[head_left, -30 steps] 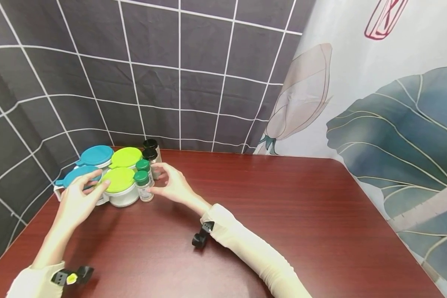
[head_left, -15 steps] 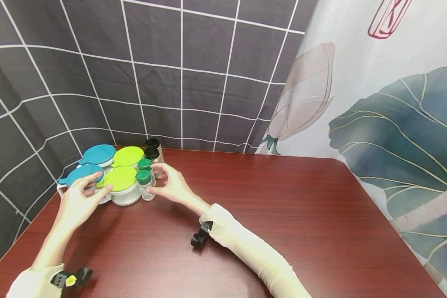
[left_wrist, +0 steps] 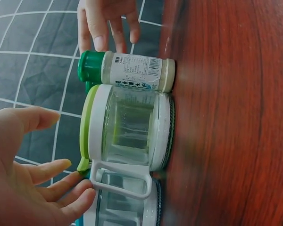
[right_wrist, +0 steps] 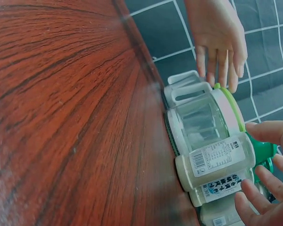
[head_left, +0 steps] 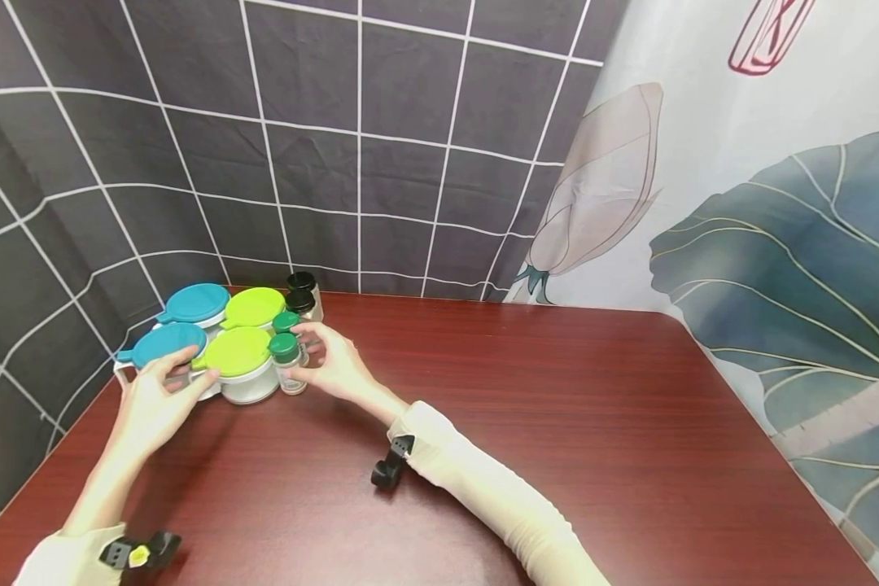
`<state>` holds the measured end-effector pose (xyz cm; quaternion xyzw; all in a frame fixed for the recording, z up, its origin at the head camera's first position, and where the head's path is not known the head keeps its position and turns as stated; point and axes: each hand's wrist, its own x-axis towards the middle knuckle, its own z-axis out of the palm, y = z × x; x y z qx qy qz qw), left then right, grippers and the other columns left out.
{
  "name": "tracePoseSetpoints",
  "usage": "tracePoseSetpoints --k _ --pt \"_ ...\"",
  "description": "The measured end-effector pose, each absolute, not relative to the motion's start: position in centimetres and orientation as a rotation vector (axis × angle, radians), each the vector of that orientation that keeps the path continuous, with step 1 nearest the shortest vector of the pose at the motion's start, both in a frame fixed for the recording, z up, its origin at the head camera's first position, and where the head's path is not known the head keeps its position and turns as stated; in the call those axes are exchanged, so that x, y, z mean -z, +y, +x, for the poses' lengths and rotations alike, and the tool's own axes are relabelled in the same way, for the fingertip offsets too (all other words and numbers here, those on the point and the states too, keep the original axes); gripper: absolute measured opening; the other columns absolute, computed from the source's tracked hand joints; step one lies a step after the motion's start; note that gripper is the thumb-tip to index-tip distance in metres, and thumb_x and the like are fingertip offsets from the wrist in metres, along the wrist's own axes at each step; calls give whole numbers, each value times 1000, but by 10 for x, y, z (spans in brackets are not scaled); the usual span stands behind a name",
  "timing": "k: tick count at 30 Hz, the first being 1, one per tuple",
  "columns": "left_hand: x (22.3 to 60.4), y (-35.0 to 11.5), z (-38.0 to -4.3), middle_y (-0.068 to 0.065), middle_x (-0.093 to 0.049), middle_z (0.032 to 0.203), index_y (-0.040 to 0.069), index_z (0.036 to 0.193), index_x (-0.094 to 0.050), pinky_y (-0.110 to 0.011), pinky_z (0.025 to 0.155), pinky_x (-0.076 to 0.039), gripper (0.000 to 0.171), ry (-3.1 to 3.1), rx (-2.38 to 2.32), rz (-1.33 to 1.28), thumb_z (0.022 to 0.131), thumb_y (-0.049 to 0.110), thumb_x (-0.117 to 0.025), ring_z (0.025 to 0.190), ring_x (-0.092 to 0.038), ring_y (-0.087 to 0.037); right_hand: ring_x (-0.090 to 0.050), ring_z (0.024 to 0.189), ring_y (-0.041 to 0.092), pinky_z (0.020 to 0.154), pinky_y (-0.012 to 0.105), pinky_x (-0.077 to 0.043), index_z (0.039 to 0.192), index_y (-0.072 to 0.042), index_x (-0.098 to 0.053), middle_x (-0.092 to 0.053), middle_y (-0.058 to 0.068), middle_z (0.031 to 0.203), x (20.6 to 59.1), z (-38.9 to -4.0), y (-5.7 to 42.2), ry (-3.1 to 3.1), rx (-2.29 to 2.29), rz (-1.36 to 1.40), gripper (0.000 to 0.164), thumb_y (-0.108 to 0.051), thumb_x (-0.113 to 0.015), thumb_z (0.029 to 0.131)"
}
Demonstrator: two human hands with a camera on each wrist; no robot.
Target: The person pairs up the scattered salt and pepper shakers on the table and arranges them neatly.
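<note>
In the head view my left hand (head_left: 150, 403) is at the front of the jars, fingers apart. Beside it are a blue-lidded jar (head_left: 168, 342) and a green-lidded jar (head_left: 236, 352). In the left wrist view, its lower fingertips are close to the jar's white handle (left_wrist: 122, 180); contact is unclear. My right hand (head_left: 340, 366) is spread beside the two green-capped seasoning bottles. In the right wrist view, the thumb (right_wrist: 266, 131) lies near the neck of the front bottle (right_wrist: 217, 157), and the other fingers are by the rear bottle (right_wrist: 221, 187). Neither hand visibly grips anything.
Behind stand another blue-lidded jar (head_left: 195, 303), another green-lidded jar (head_left: 255, 308) and two black-capped bottles (head_left: 302, 297). All are packed at the far left of the reddish-brown table (head_left: 520, 407), against a dark gridded cloth (head_left: 410, 187). A floral curtain (head_left: 776, 244) hangs on the right.
The head view has shifted slightly, so the scene sits a little further right. The left hand's fingers have dipped slightly; the right hand has barely moved. The jars and bottles stay in place.
</note>
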<state>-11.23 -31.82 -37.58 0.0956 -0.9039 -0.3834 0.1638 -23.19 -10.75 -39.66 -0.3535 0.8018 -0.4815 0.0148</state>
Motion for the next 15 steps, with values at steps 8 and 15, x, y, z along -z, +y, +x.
tracePoseSetpoints --k 8,15 --pt "376 -318 -112 -40 -44 132 -8 136 -45 -69 108 -16 61 -2570 1059 269 92 31 -61 110 -52 -58 -68 99 17 78 13 -51 126 -13 -57 -67 6 117 397 -231 -110 2516 1486 -1091 56 -16 -81 76" --pt "377 -319 -110 -35 -49 129 -7 133 -50 1 64 -33 59 -2590 994 272 90 32 -64 106 -58 -52 -67 98 20 76 10 -47 126 -11 -57 -67 8 113 399 -231 -112 2521 1486 -1104 54 -13 -80 77"
